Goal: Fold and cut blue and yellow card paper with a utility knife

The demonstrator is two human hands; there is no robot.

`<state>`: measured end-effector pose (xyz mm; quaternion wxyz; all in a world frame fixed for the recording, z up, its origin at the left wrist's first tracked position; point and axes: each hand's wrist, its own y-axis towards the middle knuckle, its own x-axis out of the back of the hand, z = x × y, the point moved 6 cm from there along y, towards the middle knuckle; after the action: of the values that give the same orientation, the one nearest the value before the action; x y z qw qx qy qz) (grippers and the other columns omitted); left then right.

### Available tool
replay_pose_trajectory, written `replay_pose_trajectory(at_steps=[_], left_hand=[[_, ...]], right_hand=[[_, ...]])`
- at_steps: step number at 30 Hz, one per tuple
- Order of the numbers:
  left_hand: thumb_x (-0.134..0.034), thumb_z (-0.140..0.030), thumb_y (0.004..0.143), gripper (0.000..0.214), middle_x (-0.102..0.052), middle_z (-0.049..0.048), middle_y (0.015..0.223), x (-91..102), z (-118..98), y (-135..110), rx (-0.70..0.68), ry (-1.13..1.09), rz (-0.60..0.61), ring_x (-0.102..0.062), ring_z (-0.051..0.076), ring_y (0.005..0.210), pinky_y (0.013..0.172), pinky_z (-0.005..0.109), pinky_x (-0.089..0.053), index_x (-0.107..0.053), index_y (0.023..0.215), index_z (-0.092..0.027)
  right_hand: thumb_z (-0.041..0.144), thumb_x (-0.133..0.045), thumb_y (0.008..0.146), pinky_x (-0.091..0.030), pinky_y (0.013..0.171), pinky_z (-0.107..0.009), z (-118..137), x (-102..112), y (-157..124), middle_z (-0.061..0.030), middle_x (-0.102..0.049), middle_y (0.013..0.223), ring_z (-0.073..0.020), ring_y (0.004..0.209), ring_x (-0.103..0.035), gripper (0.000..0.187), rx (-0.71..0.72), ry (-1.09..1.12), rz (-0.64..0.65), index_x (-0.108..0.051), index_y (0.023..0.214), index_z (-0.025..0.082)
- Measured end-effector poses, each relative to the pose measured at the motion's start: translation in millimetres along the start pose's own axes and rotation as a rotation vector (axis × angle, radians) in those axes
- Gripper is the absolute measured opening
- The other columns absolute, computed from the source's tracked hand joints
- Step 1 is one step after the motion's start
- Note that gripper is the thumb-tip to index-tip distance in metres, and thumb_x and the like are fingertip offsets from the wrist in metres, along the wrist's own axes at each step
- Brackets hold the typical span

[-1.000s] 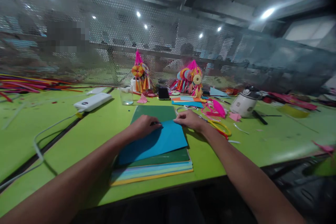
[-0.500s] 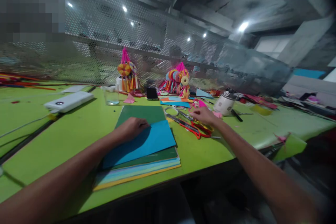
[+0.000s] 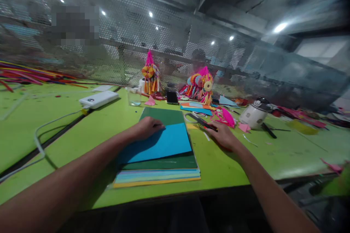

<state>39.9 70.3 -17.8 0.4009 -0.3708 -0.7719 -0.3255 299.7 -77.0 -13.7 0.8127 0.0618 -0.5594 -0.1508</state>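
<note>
My left hand (image 3: 147, 128) is closed, fingers curled at the upper left edge of a blue sheet of paper (image 3: 166, 143). That sheet lies at a slant over a dark green sheet (image 3: 164, 115), on top of a stack of coloured paper (image 3: 158, 179) whose light blue and orange edges show at the front. To the right of the stack, my right hand (image 3: 225, 136) is wrapped round a pair of scissors (image 3: 201, 120). The dark blades point away to the upper left, and the palm covers most of the handles. A roll of tape (image 3: 189, 117) sits by the blades.
Behind the stack are a clear cup (image 3: 134, 97), a phone (image 3: 172, 97) and hanging tassel ornaments (image 3: 151, 74). A white power bank (image 3: 98, 99) with a cable lies left. Pink yarn (image 3: 227, 117) and a white jug-like container (image 3: 253, 114) stand right. A perforated screen closes the back.
My right hand has come down and nearer onto the scissors, which it now grips. My left hand stays on the blue sheet. The view has swung left.
</note>
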Motion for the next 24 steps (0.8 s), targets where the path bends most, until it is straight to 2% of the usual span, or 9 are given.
replay_pose_trajectory(at_steps=[2,5,9,15,24], left_hand=[[-0.047,-0.047,0.087,0.043,-0.067,0.0032,0.069,3.1,6,0,0.007,-0.046,0.006,-0.054,0.015,0.062,0.058,0.024,-0.04,-0.071,0.078,-0.014],[-0.048,-0.051,0.086,0.045,-0.068,0.0026,0.074,7.6,13,-1,0.03,-0.108,0.02,-0.054,0.014,0.062,0.059,0.023,-0.041,-0.072,0.085,-0.013],[-0.047,-0.05,0.086,0.045,-0.067,0.0018,0.074,13.5,14,-3,0.049,-0.112,0.013,-0.053,0.013,0.061,0.058,0.022,-0.04,-0.072,0.088,-0.013],[-0.047,-0.051,0.086,0.047,-0.067,0.0019,0.074,12.8,12,-3,0.044,-0.096,0.015,-0.053,0.013,0.061,0.058,0.022,-0.039,-0.073,0.091,-0.012],[-0.047,-0.051,0.086,0.046,-0.064,0.0008,0.069,9.4,10,-4,0.019,-0.079,0.026,-0.047,0.011,0.058,0.054,0.021,-0.034,-0.071,0.085,-0.012]], right_hand=[[0.038,-0.054,0.09,-0.047,0.078,-0.035,-1,6,-6,-0.0109,-0.069,0.105,-0.0243,0.091,-0.063,0.034,0.027,0.133,-0.021,-0.068,0.112,0.016],[0.039,-0.06,0.086,-0.049,0.08,-0.037,3,8,-14,-0.0106,-0.07,0.107,-0.025,0.093,-0.064,0.035,0.086,0.204,0.044,-0.069,0.113,0.019],[0.038,-0.061,0.085,-0.05,0.072,-0.035,3,8,-19,-0.01,-0.072,0.101,-0.0241,0.085,-0.065,0.033,0.103,0.182,0.052,-0.071,0.111,0.019],[0.041,-0.063,0.085,-0.049,0.082,-0.039,6,5,-19,-0.0099,-0.07,0.105,-0.025,0.094,-0.064,0.032,0.132,0.133,-0.016,-0.07,0.108,0.019],[0.034,-0.063,0.084,-0.051,0.077,-0.036,14,6,-22,-0.0083,-0.07,0.099,-0.0221,0.086,-0.064,0.027,0.221,0.159,-0.039,-0.069,0.107,0.02]])
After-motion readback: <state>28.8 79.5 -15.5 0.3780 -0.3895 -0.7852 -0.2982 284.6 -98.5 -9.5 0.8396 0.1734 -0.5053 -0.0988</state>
